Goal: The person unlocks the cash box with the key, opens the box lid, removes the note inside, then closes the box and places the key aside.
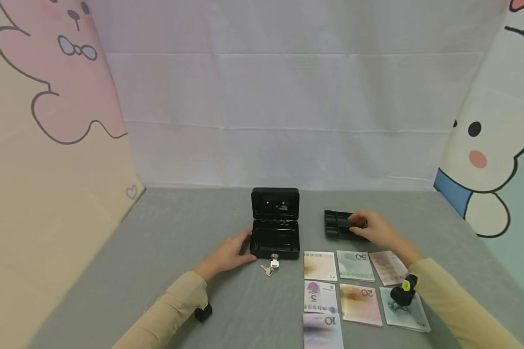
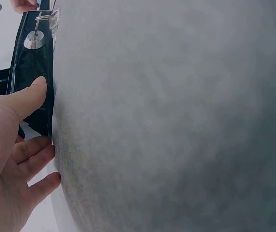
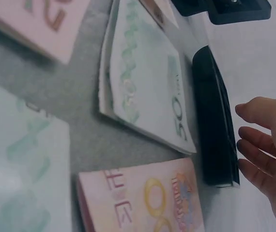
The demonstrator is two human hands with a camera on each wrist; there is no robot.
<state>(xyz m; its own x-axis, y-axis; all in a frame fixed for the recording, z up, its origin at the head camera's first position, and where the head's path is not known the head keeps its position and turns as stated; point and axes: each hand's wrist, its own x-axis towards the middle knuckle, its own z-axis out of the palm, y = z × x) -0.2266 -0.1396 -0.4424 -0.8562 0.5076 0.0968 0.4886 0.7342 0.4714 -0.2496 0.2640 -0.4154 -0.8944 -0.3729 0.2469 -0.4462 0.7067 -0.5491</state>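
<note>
A black cash box (image 1: 275, 242) stands on the table with its lid (image 1: 275, 203) up. My left hand (image 1: 231, 253) is at its left front corner; in the left wrist view the thumb (image 2: 31, 96) lies along the front face and the other fingers are by the side. A silver lock (image 2: 34, 40) with keys (image 1: 268, 269) hanging from it is on the box front. Right of the box lies a black compartment tray (image 1: 338, 225). Over the tray's right part is my right hand (image 1: 372, 228), thumb and fingers spread apart, fingertips right at the tray's upper edge (image 3: 220, 121).
Several stacks of banknotes lie in front of the tray, including a green 50 stack (image 1: 355, 265), a brownish 20 stack (image 1: 360, 304) and a purple 10 stack (image 1: 323, 332). My right sleeve (image 1: 454, 295) passes over the rightmost stacks. A white cloth (image 1: 279, 121) hangs behind the table.
</note>
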